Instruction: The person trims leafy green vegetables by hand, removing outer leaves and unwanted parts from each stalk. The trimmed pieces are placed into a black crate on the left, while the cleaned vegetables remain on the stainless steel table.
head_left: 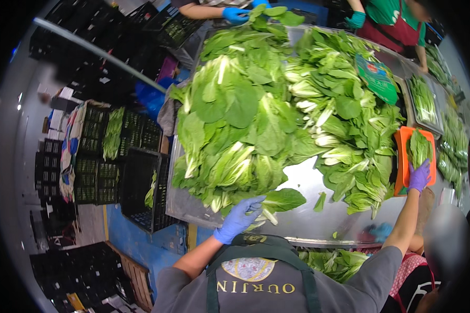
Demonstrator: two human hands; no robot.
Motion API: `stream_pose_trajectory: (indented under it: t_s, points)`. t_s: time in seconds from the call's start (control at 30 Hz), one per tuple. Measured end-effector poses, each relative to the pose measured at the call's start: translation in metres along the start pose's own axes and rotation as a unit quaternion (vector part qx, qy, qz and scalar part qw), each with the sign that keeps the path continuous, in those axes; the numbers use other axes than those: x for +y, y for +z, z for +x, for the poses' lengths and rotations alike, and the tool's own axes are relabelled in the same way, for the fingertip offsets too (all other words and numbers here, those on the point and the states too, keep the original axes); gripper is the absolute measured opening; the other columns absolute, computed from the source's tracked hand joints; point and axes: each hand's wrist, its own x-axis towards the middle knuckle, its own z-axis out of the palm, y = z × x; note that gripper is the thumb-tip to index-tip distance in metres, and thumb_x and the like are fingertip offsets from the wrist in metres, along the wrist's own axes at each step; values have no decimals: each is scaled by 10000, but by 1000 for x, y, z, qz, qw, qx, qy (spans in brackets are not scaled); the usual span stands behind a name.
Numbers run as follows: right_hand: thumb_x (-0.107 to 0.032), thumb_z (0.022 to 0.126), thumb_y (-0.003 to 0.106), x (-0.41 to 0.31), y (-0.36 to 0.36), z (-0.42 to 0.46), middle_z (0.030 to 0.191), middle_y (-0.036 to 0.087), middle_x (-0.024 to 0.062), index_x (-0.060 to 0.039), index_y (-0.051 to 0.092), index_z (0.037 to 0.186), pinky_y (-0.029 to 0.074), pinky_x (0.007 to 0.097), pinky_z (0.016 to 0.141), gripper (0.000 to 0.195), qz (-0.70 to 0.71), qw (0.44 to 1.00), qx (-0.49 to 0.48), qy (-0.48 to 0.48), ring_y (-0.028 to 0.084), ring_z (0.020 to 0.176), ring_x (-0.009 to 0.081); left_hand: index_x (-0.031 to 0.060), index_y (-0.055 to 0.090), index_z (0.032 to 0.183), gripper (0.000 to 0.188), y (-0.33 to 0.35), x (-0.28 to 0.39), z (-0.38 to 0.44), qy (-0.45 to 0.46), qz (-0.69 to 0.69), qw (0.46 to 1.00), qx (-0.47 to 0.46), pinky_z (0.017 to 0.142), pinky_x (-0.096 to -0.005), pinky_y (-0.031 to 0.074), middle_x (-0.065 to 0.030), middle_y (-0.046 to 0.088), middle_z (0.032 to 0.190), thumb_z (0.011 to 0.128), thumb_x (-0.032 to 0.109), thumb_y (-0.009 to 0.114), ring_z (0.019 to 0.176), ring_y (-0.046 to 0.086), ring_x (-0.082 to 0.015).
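Observation:
My left hand (239,217), in a blue-violet glove, is at the table's near edge beside a loose green leaf (284,200). Its fingers are bent, and whether they pinch the leaf is unclear. Stretched out to the right, my right hand (419,176) in a purple glove grips the lower end of a bunch of leafy greens (420,148). That bunch lies in an orange plastic tray (399,172). Between my hands spreads a large heap of leafy greens (235,101) on the left, with a second pile (337,105) of white-stemmed bunches to its right.
The metal table (303,178) bears the heaps. A green printed bag (376,80) lies on the right pile. Beyond the orange tray is a clear tray of greens (423,99). Black crates (141,187) stand left. Gloved co-workers (395,23) are across the table; another person (411,277) is close right.

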Motion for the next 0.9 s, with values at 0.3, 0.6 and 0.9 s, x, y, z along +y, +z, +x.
stream_pose_trajectory:
  t_s: [0.3, 0.6, 0.9]
  points:
    - [-203, 774, 734, -116, -132, -77, 1351, 470, 220, 28, 435, 1332, 355, 390, 1040, 674, 301, 914, 155, -223, 463, 1233, 356, 48, 543, 1284, 435, -12, -40, -31, 0, 37, 999, -23, 812, -246, 478, -64, 620, 987, 865, 119, 635, 855, 586, -107]
    - [-172, 710, 745, -367, -236, -365, 995, 563, 178, -34, 454, 1204, 476, 392, 765, 590, 504, 798, -33, -330, 576, 885, 334, 55, 580, 1232, 369, -14, -25, -31, 105, 7, 993, -51, 845, -269, 491, -93, 631, 1088, 876, 127, 642, 920, 617, -147]
    - [-58, 724, 704, -341, -227, -393, 1064, 564, 154, -41, 373, 1303, 455, 340, 884, 667, 693, 661, -257, -131, 577, 980, 264, 42, 607, 1188, 297, -47, -35, -39, 81, -67, 994, -33, 811, -224, 472, -44, 646, 1071, 900, 113, 623, 883, 586, -84]
